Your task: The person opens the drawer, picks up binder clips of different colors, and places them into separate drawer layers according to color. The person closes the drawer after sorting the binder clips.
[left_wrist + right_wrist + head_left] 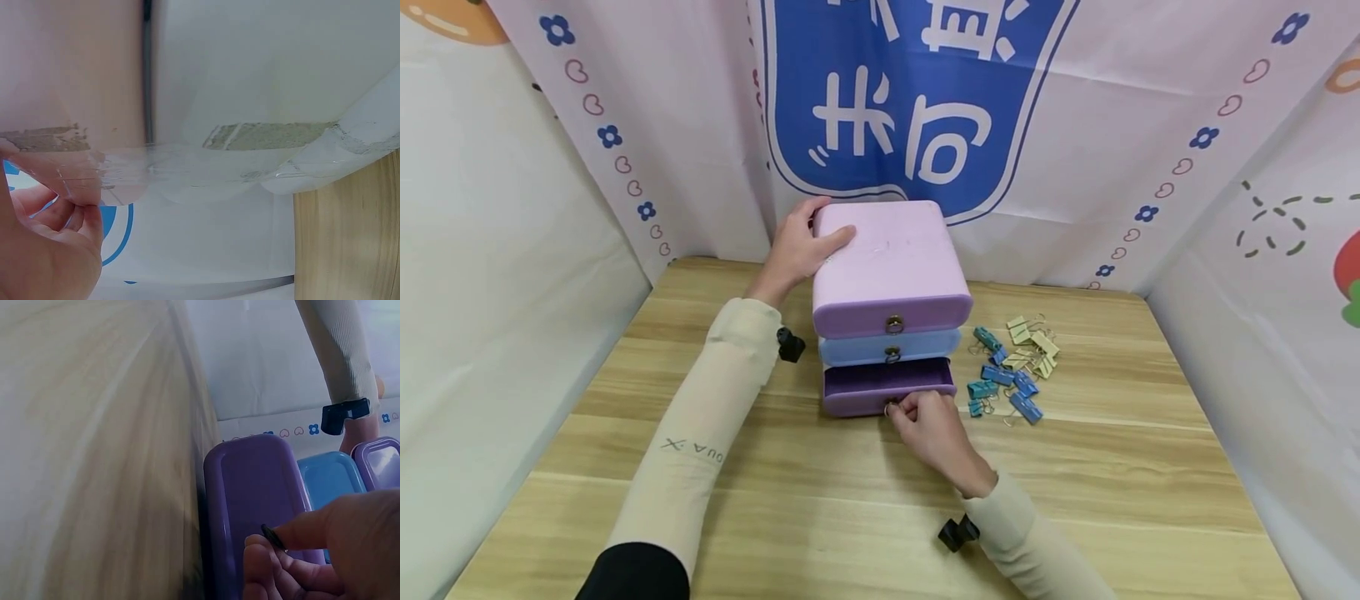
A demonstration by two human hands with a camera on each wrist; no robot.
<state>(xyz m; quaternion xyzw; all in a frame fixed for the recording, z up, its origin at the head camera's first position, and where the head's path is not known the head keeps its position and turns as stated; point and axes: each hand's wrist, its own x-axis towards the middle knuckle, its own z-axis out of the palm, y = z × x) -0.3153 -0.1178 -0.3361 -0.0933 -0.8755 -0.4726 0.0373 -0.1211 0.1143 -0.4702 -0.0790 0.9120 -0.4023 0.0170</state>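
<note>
A small three-tier drawer unit (pixel 883 250) with a pale pink top stands on the table. Its bottom purple drawer (pixel 850 406) is pulled partway out, and the visible part of its inside looks bare. My right hand (pixel 934 429) pinches the small metal ring pull (pixel 272 537) on that drawer's front between thumb and fingers. At the unit's back left corner, my left hand (pixel 797 250) grips the top section, thumb on top and fingers round the rear edge. The blue middle drawer (pixel 850 350) and the purple top drawer (pixel 850 319) are closed.
Right of the unit lies a loose group of binder clips: yellow clips (pixel 1043 343), blue clips (pixel 1025 407) and teal clips (pixel 982 389). A printed cloth (pixel 715 167) hangs behind the wooden table (pixel 820 517), with white cloth walls on both sides.
</note>
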